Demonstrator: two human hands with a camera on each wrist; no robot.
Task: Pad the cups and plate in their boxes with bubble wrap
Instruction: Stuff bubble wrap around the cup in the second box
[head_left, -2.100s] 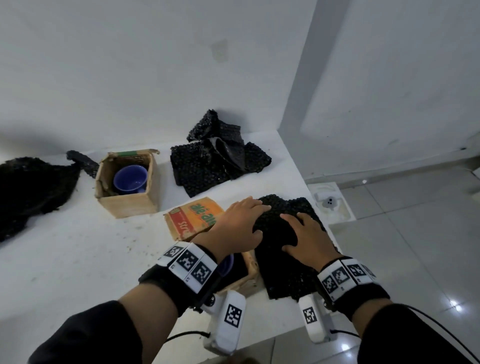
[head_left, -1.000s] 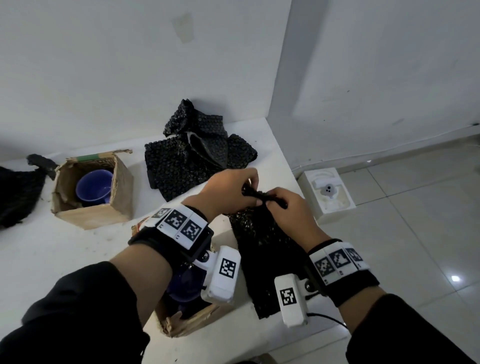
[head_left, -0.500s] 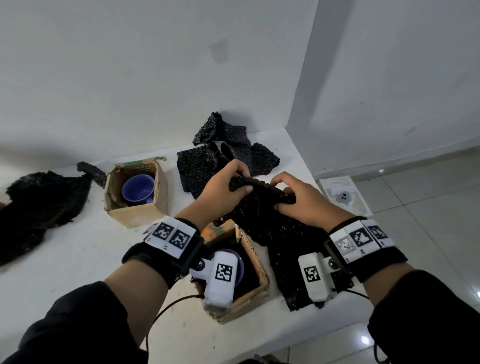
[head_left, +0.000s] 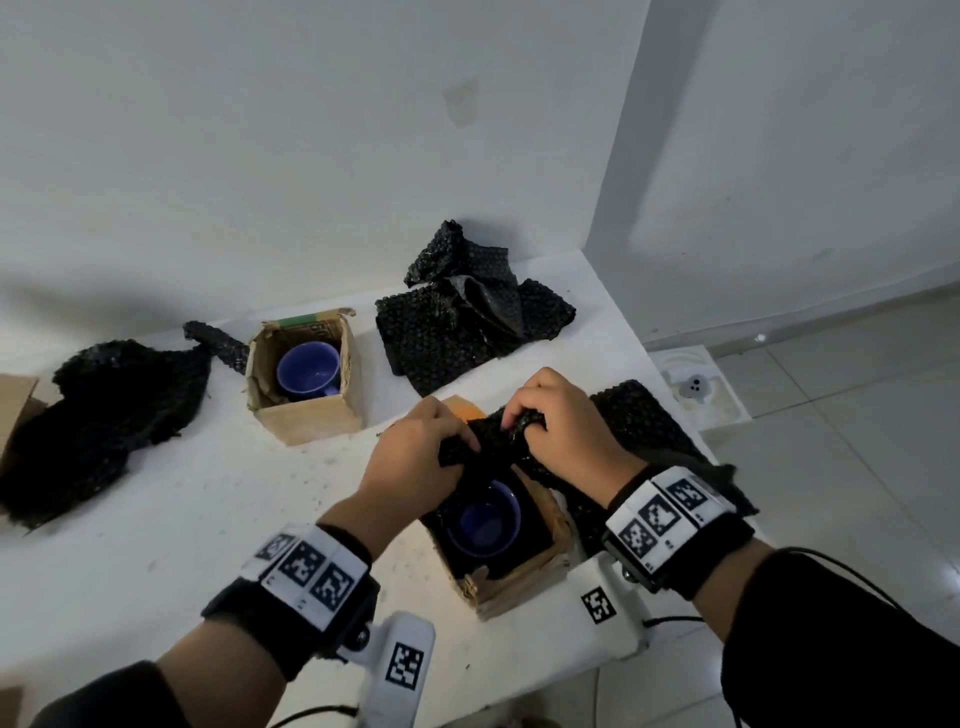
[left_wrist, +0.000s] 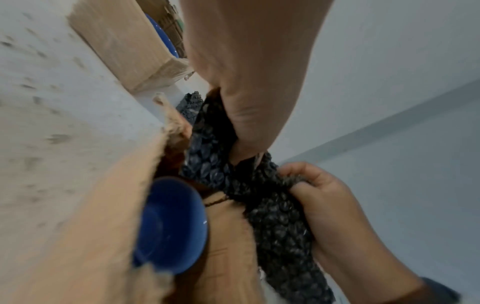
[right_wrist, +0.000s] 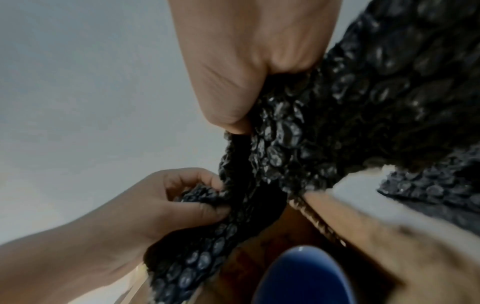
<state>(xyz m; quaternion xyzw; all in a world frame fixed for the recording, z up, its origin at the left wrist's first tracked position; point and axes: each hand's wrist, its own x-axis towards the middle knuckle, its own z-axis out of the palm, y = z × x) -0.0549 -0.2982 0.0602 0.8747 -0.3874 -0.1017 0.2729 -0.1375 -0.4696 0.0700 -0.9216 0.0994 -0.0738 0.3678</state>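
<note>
A blue cup (head_left: 487, 519) sits in an open cardboard box (head_left: 519, 582) near the table's front edge. Over the box's far side both hands bunch a sheet of black bubble wrap (head_left: 496, 441). My left hand (head_left: 415, 452) grips its left end and my right hand (head_left: 556, 426) pinches it from the right. The wrap trails right over the table (head_left: 639, 415). The wrist views show the cup (left_wrist: 168, 222) (right_wrist: 301, 275) below the gathered wrap (left_wrist: 259, 185) (right_wrist: 298, 144). A second blue cup (head_left: 306, 370) stands in another box (head_left: 304, 379) farther back.
More black bubble wrap lies at the back (head_left: 467, 317) and in a heap at the left (head_left: 93, 410). A cardboard corner (head_left: 15, 405) shows at the far left edge. The white table (head_left: 156, 519) ends at the right above a tiled floor with a white device (head_left: 696, 384).
The hands lifted the flat bubble wrap off the table, gathered its edge and brought it down over the far side of the near box.
</note>
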